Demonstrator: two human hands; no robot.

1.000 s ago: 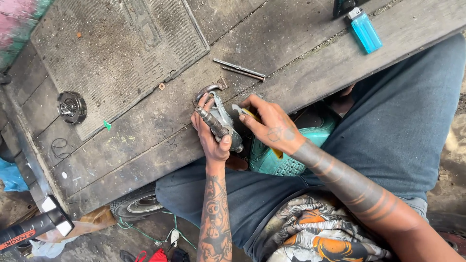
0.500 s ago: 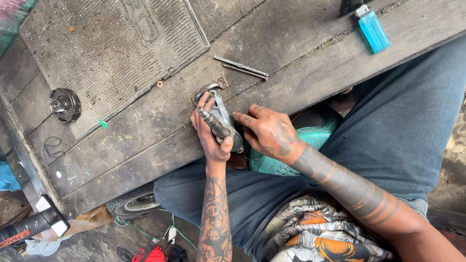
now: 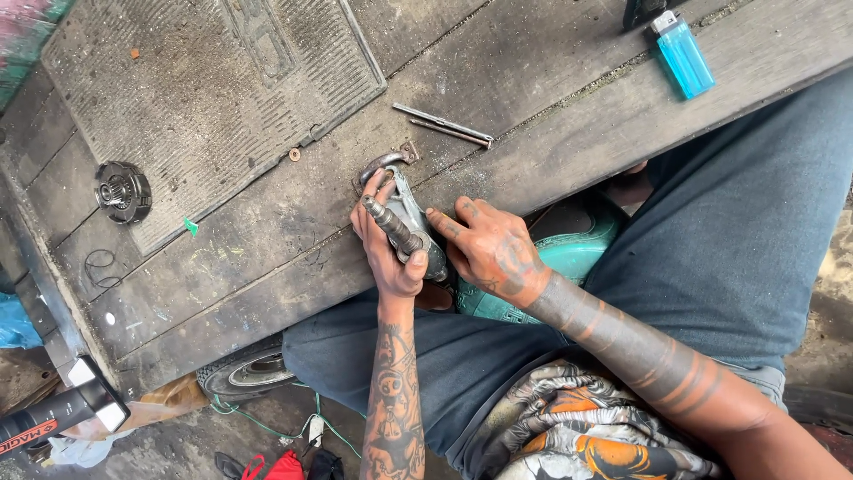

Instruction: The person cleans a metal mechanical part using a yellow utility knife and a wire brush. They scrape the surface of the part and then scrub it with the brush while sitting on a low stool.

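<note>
Flattened now — right hand (image 3: 490, 253); left hand (image 3: 388, 249) grips metal part (image 3: 406, 222).

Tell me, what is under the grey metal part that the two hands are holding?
Under the grey metal part lies the worn wooden board, with a curved rusty bracket at its far end. The left hand and right hand cover its near end, so what lies beneath there is hidden.

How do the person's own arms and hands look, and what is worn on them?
Both arms are bare, with no sleeves, gloves or watch in view. The left forearm carries dense dark tattoos of figures and patterns. The right forearm has several dark bands tattooed around it. The right hand also bears a dark tattoo on its back. The left hand shows grime.
</note>
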